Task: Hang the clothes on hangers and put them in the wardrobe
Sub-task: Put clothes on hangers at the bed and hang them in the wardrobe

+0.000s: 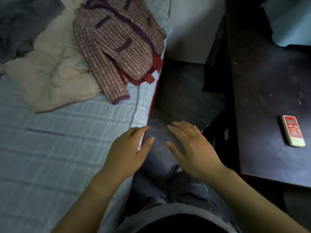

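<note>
At far left a dark grey-blue garment (15,26) lies bunched at the head of the bed (50,148), whose pale blue checked sheet is bare across its whole near half. Beside it a cream quilt (50,78) is crumpled, and against that rests the tweed jacket (117,46), mauve weave with purple trim and small metal buttons, flat on the sheet close to the bed's right edge. One sleeve reaches down toward the open sheet. Under its hem a red garment (143,79) shows, touching the red edging of the mattress.

The left hand (127,152) hovers above the bed's edge, fingers loosely spread and holding nothing. Just beside it, over the dark floor strip (181,98) between bed and desk, the right hand (193,148) is also spread wide and empty. Both hang well short of the jacket.

At right stands a dark desk (269,81), its near corner jutting toward the person's legs. On it lies a red-and-white remote control (292,131); its display and button labels are too blurred to read.
</note>
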A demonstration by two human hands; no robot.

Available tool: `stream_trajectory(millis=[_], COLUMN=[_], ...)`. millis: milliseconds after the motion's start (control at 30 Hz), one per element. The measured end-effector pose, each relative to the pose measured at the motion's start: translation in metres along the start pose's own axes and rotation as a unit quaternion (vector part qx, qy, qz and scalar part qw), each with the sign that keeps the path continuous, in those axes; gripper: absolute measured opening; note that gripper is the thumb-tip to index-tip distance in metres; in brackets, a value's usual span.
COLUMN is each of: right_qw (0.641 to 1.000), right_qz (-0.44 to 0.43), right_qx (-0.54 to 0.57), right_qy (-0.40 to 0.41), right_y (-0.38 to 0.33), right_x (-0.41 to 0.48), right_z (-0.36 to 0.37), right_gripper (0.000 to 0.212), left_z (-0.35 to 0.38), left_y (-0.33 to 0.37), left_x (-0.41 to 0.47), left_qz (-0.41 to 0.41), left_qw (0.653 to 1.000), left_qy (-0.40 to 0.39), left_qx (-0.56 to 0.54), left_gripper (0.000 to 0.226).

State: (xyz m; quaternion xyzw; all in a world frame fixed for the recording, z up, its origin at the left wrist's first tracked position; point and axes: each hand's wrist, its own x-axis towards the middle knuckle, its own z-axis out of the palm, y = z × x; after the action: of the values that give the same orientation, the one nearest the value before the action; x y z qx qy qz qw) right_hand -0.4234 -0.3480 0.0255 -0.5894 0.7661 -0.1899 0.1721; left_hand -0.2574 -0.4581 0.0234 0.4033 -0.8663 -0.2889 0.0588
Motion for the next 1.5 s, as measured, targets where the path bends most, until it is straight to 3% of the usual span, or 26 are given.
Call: stream_trajectory(millis=[233,367,467,567,767,1100,1267,1333,1433,1500], right_qw=[1.000,0.999,0.997,0.992,0.977,0.947,0.917,0.905,0.890,0.880], right_qz=[0.019,-0.014,-0.059,-0.097,-0.193,-0.300,-0.355,-0.382,-0.421,-0.440], right_qx=[-0.014,-0.020,-0.018,-0.014,-0.025,-0.044,-0.082,-0.089,-0.087,-0.097], right_qy=[-0.010,-0.038,-0.055,-0.076,-0.086,-0.110,-0.162,-0.164,-0.153,-0.146], right_y=[0.090,0.128,0.141,0.146,0.135,0.074,0.043,0.031,0.011,0.001], right_x=[0.170,0.279,0.353,0.428,0.602,0.827,0.932,0.979,1.047,1.082], right_z=[-0.040,-0.075,-0.091,-0.097,-0.105,-0.112,-0.092,-0.081,-0.067,-0.057], right_gripper=[0.069,0.062,0.069,0.069,0.052,0.070,0.058,0.057,0.048,0.046], left_z=[0.005,-0.019,-0.037,-0.052,-0.092,-0.208,-0.244,-0.254,-0.267,-0.273], left_y=[0.000,0.004,-0.003,-0.016,-0.067,-0.169,-0.221,-0.247,-0.281,-0.301], left_x=[0.196,0.300,0.360,0.410,0.529,0.666,0.710,0.728,0.754,0.770], left_qz=[-0.015,-0.044,-0.056,-0.099,-0.147,-0.200,-0.245,-0.275,-0.353,-0.406], left_qw=[0.999,0.998,0.997,0.990,0.979,0.961,0.945,0.931,0.882,0.860], left_qy=[-0.028,0.021,0.055,0.090,0.129,0.190,0.215,0.236,0.302,0.301], left_qx=[-0.015,-0.034,-0.027,-0.046,-0.056,0.012,0.032,0.043,0.079,0.068], left_gripper=[0.052,0.053,0.062,0.057,0.052,0.054,0.059,0.057,0.048,0.044])
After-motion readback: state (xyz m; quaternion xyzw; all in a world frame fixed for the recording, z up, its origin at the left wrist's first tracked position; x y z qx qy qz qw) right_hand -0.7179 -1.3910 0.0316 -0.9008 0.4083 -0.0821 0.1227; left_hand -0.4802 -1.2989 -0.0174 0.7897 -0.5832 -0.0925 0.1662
